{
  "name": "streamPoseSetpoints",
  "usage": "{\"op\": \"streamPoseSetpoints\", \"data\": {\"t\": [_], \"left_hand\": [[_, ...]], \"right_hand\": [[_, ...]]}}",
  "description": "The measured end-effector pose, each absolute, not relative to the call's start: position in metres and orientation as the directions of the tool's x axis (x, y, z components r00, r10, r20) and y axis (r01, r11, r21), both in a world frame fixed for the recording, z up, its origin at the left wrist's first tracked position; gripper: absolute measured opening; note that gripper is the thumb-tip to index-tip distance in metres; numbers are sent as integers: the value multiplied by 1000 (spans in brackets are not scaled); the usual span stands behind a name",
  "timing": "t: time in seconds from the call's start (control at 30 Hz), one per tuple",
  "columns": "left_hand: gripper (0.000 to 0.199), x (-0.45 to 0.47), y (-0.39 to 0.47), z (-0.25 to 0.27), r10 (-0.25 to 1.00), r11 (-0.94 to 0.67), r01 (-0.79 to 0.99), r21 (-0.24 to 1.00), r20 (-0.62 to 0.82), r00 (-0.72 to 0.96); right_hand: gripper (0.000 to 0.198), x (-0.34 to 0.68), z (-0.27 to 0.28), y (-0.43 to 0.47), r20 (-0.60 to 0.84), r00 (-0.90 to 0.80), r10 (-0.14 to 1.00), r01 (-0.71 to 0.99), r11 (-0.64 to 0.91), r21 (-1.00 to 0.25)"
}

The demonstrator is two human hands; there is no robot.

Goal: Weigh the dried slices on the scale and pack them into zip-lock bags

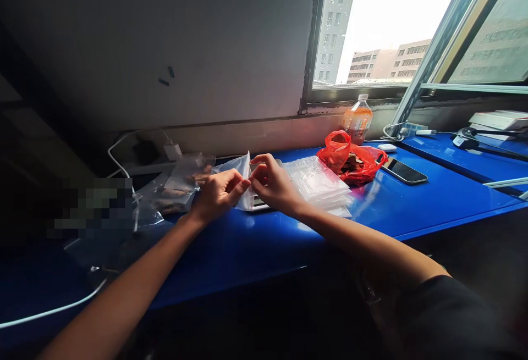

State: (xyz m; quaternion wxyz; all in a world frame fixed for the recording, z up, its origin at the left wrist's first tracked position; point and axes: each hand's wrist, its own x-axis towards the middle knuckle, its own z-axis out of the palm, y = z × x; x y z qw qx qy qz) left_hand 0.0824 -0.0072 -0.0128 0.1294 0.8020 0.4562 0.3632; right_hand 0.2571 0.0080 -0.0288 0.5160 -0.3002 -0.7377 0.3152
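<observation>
Both hands meet at a clear zip bag [246, 199] over the blue desk. My left hand [218, 192] pinches the bag's edge from the left, fingers curled. From the right, my right hand [274, 184] pinches the same edge, thumb and fingertips together. Partly hidden behind the bag and right hand is a small scale [260, 204]. Right of it lies a stack of clear plastic bags [319, 181]. To the left are filled clear bags [175, 189] with brown pieces inside.
A red plastic bag [363, 170] holding brown pieces sits on the desk [412, 206], with an orange-labelled bottle [358, 121] behind it. A phone [404, 170] and a white case [386, 148] lie farther right. White cables [119, 154] run along the left; a metal frame [421, 74] stands right.
</observation>
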Motion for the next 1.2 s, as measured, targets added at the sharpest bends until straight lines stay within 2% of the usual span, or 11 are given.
{"op": "streamPoseSetpoints", "data": {"t": [0.17,0.47,0.57,0.67,0.77,0.9,1.03,1.2], "left_hand": [[41,89,-11,-15,877,-480,491,727,381,292],[25,84,-10,-15,897,-440,503,744,335,289],[27,85,-12,-12,872,-490,565,664,370,321],[32,85,-11,-12,821,-568,625,536,426,381],[33,88,-10,-14,797,-590,666,457,460,391],[34,95,-12,-16,797,-541,731,416,531,288],[35,98,-17,-13,756,-541,744,394,615,224],[32,94,-18,-10,745,-551,744,377,625,234]], "right_hand": [[26,255,-28,1,611,-330,720,184,684,-706],[15,257,-34,1,632,-368,682,284,730,-622],[8,258,-34,1,624,-388,678,344,735,-585],[12,257,-34,0,632,-392,669,404,742,-535],[11,254,-33,-2,633,-369,681,493,720,-488],[15,249,-29,-2,607,-327,724,602,655,-457],[31,251,-26,2,621,-292,727,675,617,-404],[39,255,-28,0,610,-440,658,689,684,-241]]}}
